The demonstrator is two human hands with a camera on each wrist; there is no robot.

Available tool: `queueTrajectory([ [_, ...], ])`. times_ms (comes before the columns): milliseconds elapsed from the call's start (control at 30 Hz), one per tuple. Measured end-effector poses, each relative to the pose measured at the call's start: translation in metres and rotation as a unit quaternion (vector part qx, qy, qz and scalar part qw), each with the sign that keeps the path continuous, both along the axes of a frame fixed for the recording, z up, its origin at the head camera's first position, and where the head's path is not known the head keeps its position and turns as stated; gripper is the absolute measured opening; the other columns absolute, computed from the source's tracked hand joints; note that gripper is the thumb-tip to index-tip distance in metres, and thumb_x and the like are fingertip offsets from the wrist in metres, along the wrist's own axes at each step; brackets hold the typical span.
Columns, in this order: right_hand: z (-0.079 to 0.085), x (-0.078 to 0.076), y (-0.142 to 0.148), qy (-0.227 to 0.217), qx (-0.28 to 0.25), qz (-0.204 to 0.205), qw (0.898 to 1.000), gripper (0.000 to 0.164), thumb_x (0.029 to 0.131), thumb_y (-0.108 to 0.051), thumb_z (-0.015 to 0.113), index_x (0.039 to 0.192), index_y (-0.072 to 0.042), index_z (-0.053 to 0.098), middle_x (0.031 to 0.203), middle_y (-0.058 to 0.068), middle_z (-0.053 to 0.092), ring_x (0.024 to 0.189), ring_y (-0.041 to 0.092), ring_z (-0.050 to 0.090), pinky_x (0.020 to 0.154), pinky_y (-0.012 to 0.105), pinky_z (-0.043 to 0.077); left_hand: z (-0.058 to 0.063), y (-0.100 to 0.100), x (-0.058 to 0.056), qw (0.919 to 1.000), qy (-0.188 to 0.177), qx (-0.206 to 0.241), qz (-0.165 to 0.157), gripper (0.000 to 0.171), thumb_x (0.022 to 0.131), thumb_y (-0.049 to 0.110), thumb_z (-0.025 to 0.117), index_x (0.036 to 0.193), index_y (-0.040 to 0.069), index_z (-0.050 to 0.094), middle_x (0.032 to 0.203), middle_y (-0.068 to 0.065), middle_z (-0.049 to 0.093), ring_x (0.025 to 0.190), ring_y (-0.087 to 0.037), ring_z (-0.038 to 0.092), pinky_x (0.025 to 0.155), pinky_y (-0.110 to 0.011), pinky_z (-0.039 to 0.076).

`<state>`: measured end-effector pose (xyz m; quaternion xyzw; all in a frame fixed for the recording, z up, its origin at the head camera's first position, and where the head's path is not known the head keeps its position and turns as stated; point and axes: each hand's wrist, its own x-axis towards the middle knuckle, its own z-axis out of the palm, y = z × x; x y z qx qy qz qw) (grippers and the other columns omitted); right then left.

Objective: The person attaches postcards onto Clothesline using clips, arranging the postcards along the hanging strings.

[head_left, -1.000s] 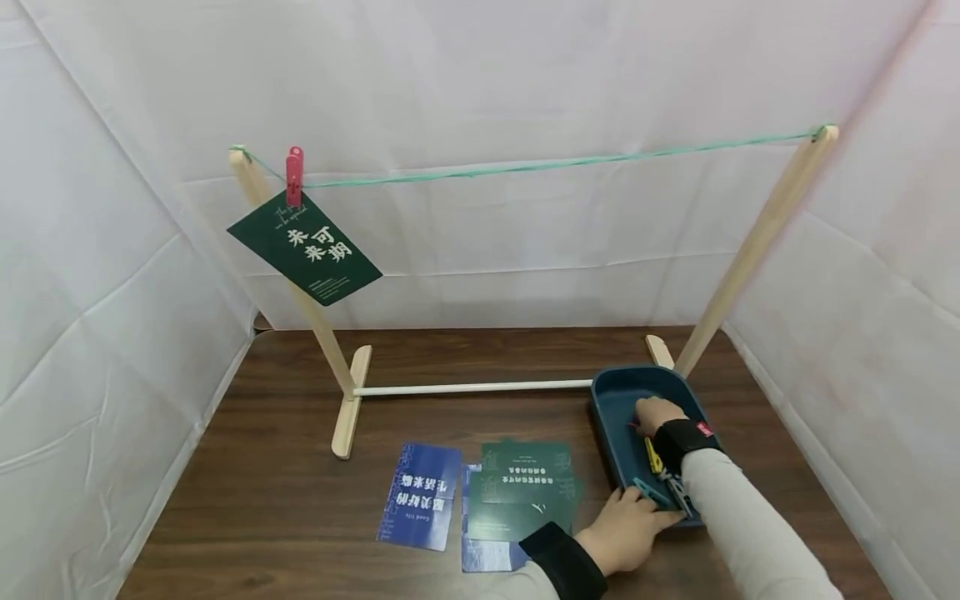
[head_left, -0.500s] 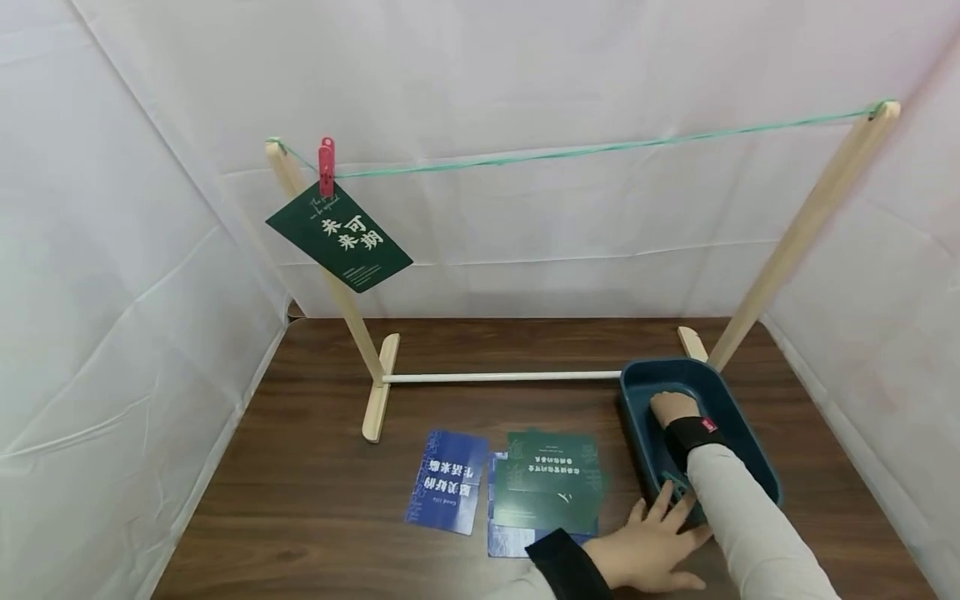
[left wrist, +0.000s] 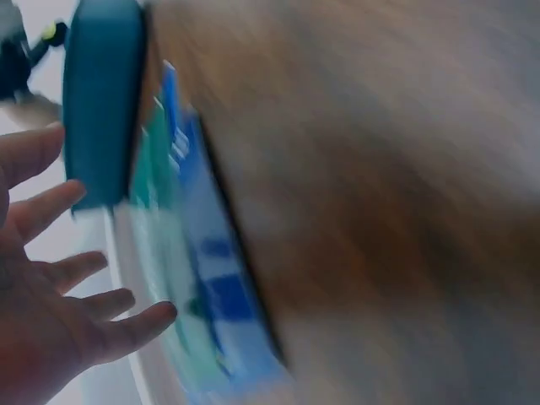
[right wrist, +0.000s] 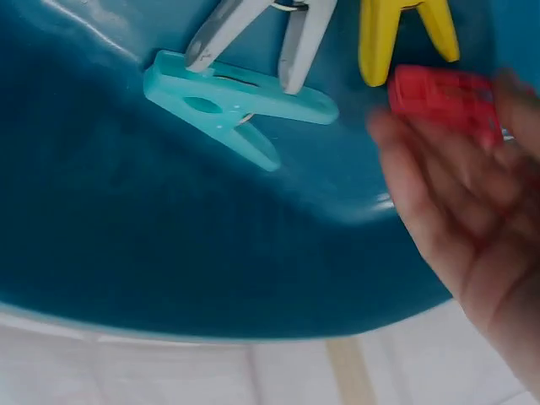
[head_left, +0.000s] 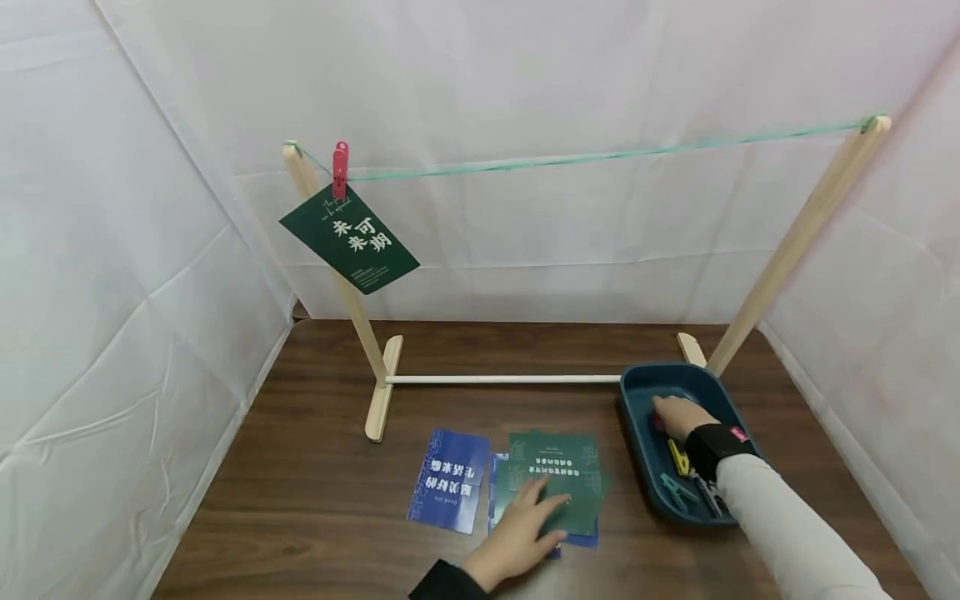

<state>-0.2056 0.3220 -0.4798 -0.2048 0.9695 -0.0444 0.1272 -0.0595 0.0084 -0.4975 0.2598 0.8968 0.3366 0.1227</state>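
Observation:
My right hand reaches into a dark blue tray. In the right wrist view its thumb and fingers pinch a red clothespin, partly covered by the thumb. Near it in the tray lie a yellow clothespin, a grey clothespin and a teal clothespin. My left hand hovers with fingers spread over a pile of green cards and blue cards; contact cannot be made out. The left wrist view is blurred.
A green cord runs between two wooden posts. At its left end a red clothespin holds a green card, hanging tilted. A single blue card lies left of the pile. White cloth encloses the table.
My left hand has left the tray's near edge and moved left over the card pile. My right hand stays in the tray, where the red clothespin now shows at its fingers. The head view has shifted.

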Motion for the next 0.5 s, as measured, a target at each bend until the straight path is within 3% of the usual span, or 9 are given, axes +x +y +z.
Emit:
queueTrajectory([
  [100, 0.013, 0.007, -0.012, 0.052, -0.018, -0.008, 0.998, 0.008, 0.088, -0.002, 0.060, 0.086, 0.000, 0.052, 0.071, 0.009, 0.056, 0.064, 0.022, 0.055, 0.057, 0.037, 0.045, -0.009, -0.019, 0.000, 0.9983, 0.005, 0.024, 0.053, 0.049, 0.090, 0.021, 0.060, 0.136, 0.010, 0.048, 0.148, -0.023, 0.033, 0.134, -0.048, 0.030, 0.102, -0.068, 0.029],
  [200, 0.027, 0.010, -0.028, 0.114, -0.052, -0.028, 0.992, 0.014, 0.090, -0.008, 0.061, 0.094, 0.004, 0.055, 0.075, 0.013, 0.057, 0.065, 0.024, 0.057, 0.057, 0.038, 0.045, -0.013, -0.037, -0.010, 0.9926, 0.025, 0.028, 0.116, 0.052, 0.087, 0.017, 0.063, 0.135, 0.006, 0.047, 0.144, -0.026, 0.037, 0.131, -0.050, 0.033, 0.099, -0.073, 0.026],
  [267, 0.039, 0.011, -0.043, 0.140, -0.096, -0.044, 0.985, 0.021, 0.091, -0.010, 0.060, 0.103, 0.008, 0.055, 0.080, 0.016, 0.058, 0.069, 0.026, 0.057, 0.060, 0.039, 0.046, -0.012, -0.048, -0.019, 0.9845, 0.046, 0.009, 0.169, 0.054, 0.085, 0.014, 0.066, 0.134, 0.004, 0.047, 0.138, -0.027, 0.042, 0.126, -0.050, 0.039, 0.094, -0.072, 0.032],
  [400, 0.062, 0.017, -0.080, 0.169, -0.217, -0.049, 0.960, 0.029, 0.092, -0.008, 0.059, 0.116, 0.007, 0.052, 0.091, 0.018, 0.063, 0.079, 0.028, 0.062, 0.067, 0.041, 0.051, -0.011, -0.066, -0.035, 0.9553, 0.083, -0.052, 0.279, 0.055, 0.077, 0.012, 0.075, 0.128, 0.004, 0.053, 0.125, -0.023, 0.050, 0.111, -0.044, 0.050, 0.080, -0.061, 0.046],
  [500, 0.078, 0.027, -0.106, 0.162, -0.329, -0.012, 0.930, 0.030, 0.094, -0.003, 0.055, 0.122, 0.005, 0.049, 0.095, 0.015, 0.064, 0.085, 0.026, 0.063, 0.071, 0.034, 0.053, -0.010, -0.077, -0.044, 0.9431, 0.068, -0.086, 0.314, 0.054, 0.071, 0.019, 0.082, 0.117, 0.004, 0.058, 0.116, -0.023, 0.049, 0.104, -0.042, 0.050, 0.070, -0.057, 0.048],
])
